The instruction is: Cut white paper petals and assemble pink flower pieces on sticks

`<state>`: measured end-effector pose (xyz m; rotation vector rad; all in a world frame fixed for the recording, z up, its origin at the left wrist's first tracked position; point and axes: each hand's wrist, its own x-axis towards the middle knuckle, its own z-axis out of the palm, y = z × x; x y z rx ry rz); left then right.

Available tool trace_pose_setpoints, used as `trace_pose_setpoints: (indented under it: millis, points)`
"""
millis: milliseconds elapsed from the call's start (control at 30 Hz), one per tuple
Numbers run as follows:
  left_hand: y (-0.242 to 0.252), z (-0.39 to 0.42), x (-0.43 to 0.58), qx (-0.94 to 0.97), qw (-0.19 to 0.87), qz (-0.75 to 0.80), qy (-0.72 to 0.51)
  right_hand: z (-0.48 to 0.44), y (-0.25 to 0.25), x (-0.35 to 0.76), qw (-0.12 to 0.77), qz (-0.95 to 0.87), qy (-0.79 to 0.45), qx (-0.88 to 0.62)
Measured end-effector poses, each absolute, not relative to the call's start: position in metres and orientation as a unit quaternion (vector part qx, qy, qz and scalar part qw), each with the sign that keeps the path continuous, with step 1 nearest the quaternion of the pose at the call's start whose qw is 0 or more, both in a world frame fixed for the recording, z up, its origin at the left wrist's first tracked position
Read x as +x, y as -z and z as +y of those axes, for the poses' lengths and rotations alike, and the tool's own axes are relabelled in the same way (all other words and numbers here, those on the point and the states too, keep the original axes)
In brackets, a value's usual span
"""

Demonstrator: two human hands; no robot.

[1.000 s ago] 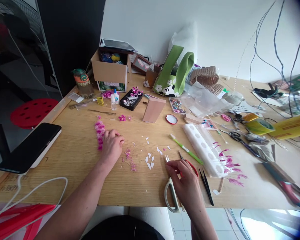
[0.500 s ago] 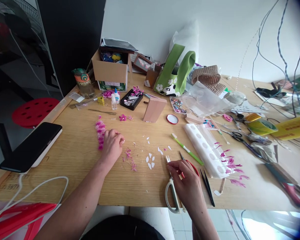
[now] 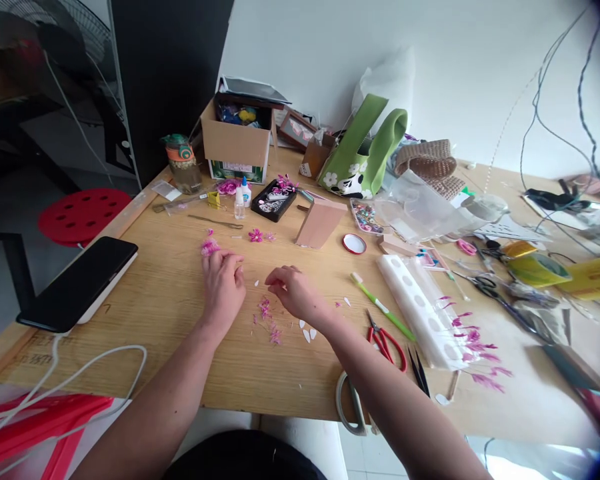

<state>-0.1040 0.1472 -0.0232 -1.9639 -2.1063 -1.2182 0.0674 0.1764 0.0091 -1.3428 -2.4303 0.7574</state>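
My left hand [image 3: 223, 285] lies on the wooden table [image 3: 170, 313] with its fingers curled down over a row of pink petal pieces [image 3: 210, 248]; only the row's far end shows. Just to its right my right hand [image 3: 296, 293] hovers low, thumb and fingertips pinched together, and whatever they hold is too small to see. Loose pink scraps [image 3: 269, 320] and small white petal cut-outs [image 3: 307, 331] sit between and below the hands.
Red-handled scissors [image 3: 387, 340], black tweezers [image 3: 419, 370], white-handled scissors [image 3: 350, 403] and a green toothbrush [image 3: 380, 303] lie to the right. A white holed tray [image 3: 423, 310] holds pink pieces. A phone [image 3: 80, 283] lies at left; wooden block [image 3: 320, 223], glue bottles [image 3: 240, 200] and cardboard box [image 3: 237, 140] stand behind.
My right hand left the scissors at the front edge and moved left and forward to sit beside my left hand. The left hand slid up over the pink row. The camera shifted slightly.
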Motion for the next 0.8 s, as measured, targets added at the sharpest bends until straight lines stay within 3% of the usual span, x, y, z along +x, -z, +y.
trace_pose_setpoints:
  millis: [167, 467, 800]
  points:
    - [0.016, 0.147, -0.104, -0.611, -0.002, -0.668, 0.425, 0.196, 0.013, 0.041, 0.074, -0.854, -0.225, -0.464]
    - [0.012, 0.144, -0.103, -0.608, -0.016, -0.657, 0.446, 0.198, 0.010, 0.030, -0.004, -0.862, -0.192, -0.469]
    - [0.015, 0.145, -0.103, -0.616, -0.026, -0.640, 0.459, 0.199, 0.013, 0.036, 0.018, -0.840, -0.217, -0.497]
